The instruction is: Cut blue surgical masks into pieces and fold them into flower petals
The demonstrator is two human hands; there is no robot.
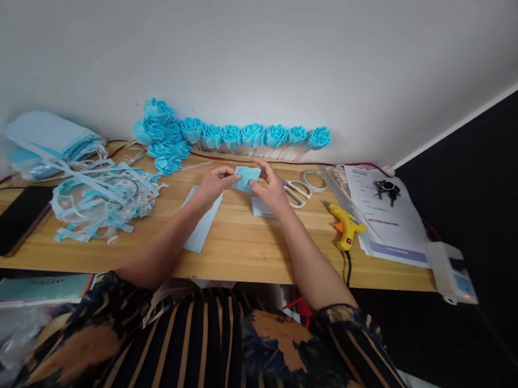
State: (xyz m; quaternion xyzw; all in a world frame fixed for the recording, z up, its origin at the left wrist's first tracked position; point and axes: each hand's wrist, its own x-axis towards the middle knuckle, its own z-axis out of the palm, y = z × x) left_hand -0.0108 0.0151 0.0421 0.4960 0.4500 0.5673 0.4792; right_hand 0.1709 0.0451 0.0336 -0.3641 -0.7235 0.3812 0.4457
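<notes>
Between my hands, over the middle of the table, is a small light-blue piece of mask fabric (246, 179). My left hand (216, 183) pinches its left edge. My right hand (270, 186) grips the right edge, thumb in front and forefinger raised behind. Below my left forearm lies a pale blue strip of fabric (203, 228), partly covered by the arm. A small stack of cut pieces (261, 207) sits under my right hand. White-handled scissors (299, 193) rest just right of that hand, their blades hidden behind it.
Blue fabric flowers (251, 135) line the wall. At left are folded face masks (54, 135), a heap of scraps and straps (105, 199) and a phone (12, 220). A yellow glue gun (346, 225), a tape roll (315, 180), papers (394, 227) with keys (386, 190), and a white power box (454, 273) lie right.
</notes>
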